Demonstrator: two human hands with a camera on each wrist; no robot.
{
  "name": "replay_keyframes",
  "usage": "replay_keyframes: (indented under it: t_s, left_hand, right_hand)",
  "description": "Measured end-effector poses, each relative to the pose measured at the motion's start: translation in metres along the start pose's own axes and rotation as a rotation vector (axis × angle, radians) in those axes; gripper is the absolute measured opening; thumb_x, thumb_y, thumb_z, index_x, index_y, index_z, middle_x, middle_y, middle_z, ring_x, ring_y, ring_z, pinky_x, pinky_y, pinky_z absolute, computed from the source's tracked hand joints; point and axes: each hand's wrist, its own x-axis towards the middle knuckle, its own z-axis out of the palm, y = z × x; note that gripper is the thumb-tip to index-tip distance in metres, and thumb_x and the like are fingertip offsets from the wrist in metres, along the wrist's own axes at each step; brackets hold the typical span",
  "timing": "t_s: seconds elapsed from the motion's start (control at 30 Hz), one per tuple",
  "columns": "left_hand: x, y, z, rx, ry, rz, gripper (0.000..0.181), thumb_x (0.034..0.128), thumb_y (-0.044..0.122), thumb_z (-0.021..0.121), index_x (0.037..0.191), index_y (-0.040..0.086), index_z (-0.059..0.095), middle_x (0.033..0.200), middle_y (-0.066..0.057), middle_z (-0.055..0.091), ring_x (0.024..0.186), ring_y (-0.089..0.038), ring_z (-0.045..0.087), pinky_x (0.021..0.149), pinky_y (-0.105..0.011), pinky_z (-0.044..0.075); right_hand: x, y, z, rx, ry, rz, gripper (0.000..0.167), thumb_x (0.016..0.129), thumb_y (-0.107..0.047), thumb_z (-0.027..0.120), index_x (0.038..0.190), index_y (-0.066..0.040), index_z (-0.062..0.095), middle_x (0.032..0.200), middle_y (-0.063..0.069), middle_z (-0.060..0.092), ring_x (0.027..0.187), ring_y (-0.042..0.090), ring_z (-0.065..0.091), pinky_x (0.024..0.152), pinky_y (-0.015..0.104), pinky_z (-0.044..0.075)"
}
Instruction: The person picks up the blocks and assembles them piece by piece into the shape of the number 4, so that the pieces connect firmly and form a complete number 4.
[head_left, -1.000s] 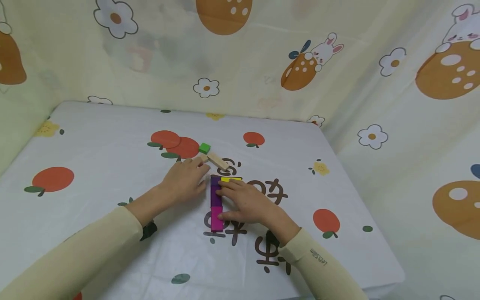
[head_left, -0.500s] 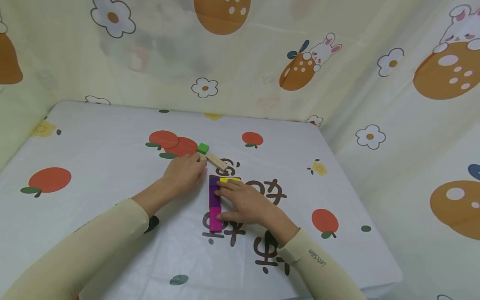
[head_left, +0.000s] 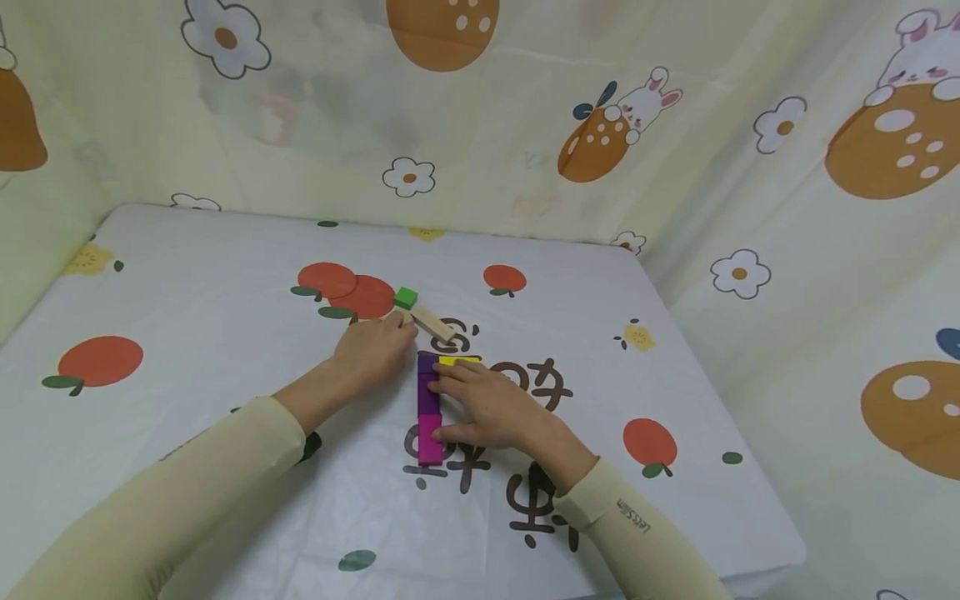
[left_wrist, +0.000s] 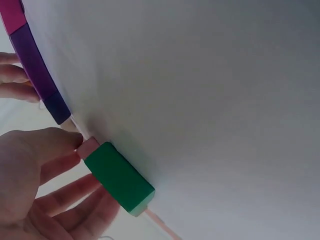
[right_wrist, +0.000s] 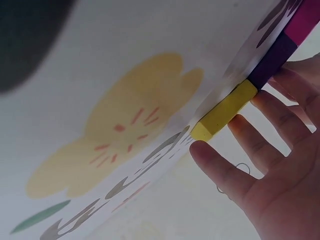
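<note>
Toward the middle of the table, a row joins a pink block [head_left: 431,440], a purple block [head_left: 429,395] and a darker purple block [head_left: 427,362]. A yellow block [head_left: 459,361] meets its far end at a corner. Spread over the row and the yellow block, my right hand [head_left: 489,407] touches them with fairly straight fingers. My left hand [head_left: 375,348] is beyond the row's far left; its thumb and index finger pinch a small pink block [left_wrist: 89,148]. Against that sits a green block [left_wrist: 120,177], which the hand hides in the head view.
Just past my left fingers lie a green cube [head_left: 406,297] and a plain wooden block [head_left: 432,324]; another pale wooden piece [head_left: 406,316] is partly covered by the fingers. A printed white cloth [head_left: 247,275] covers the table. A patterned curtain [head_left: 315,117] stands behind it.
My left fingers have drawn together from a looser spread, and the hand has shifted slightly right. My right hand has stayed on the blocks, and the row looks unmoved.
</note>
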Motion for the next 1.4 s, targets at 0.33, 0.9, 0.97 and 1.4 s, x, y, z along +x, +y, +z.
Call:
replay_keyframes:
  t_s: [0.33, 0.9, 0.97, 1.4]
  left_hand:
    - [-0.004, -0.006, -0.001, -0.038, -0.005, -0.008, 0.024, 0.0946, 0.011, 0.072, 0.118, 0.007, 0.071, 0.105, -0.012, 0.069, 0.082, -0.023, 0.065, 0.069, -0.036, 0.059]
    - [-0.021, -0.001, -0.009, -0.147, 0.086, 0.117, 0.02, 0.1002, 0.019, 0.069, 0.119, 0.013, 0.074, 0.108, -0.007, 0.069, 0.099, -0.024, 0.068, 0.075, -0.039, 0.061]
    - [-0.023, 0.001, -0.009, -0.152, 0.094, 0.136, 0.017, 0.1011, 0.02, 0.068, 0.115, 0.014, 0.075, 0.103, -0.005, 0.067, 0.095, -0.023, 0.066, 0.072, -0.038, 0.059]
    - [-0.028, -0.002, -0.006, -0.143, 0.013, 0.143, 0.026, 0.0977, 0.014, 0.072, 0.123, 0.016, 0.074, 0.102, -0.004, 0.068, 0.093, -0.019, 0.065, 0.076, -0.034, 0.059]
  right_hand:
    - [0.001, -0.002, 0.001, -0.009, -0.001, -0.001, 0.067, 0.093, -0.055, 0.071, 0.147, -0.017, 0.058, 0.164, 0.006, 0.043, 0.153, 0.031, 0.036, 0.122, 0.051, 0.036]
    - [0.003, 0.001, 0.001, 0.004, -0.005, -0.003, 0.068, 0.093, -0.055, 0.071, 0.148, -0.016, 0.058, 0.163, 0.007, 0.044, 0.154, 0.029, 0.036, 0.123, 0.049, 0.036]
    - [0.003, 0.001, 0.002, 0.013, -0.003, -0.001, 0.068, 0.093, -0.055, 0.071, 0.147, -0.016, 0.058, 0.163, 0.007, 0.044, 0.154, 0.029, 0.036, 0.123, 0.049, 0.036]
    - [0.003, 0.002, 0.002, 0.02, 0.007, 0.0, 0.069, 0.093, -0.055, 0.071, 0.147, -0.016, 0.058, 0.163, 0.007, 0.044, 0.154, 0.028, 0.036, 0.122, 0.048, 0.037]
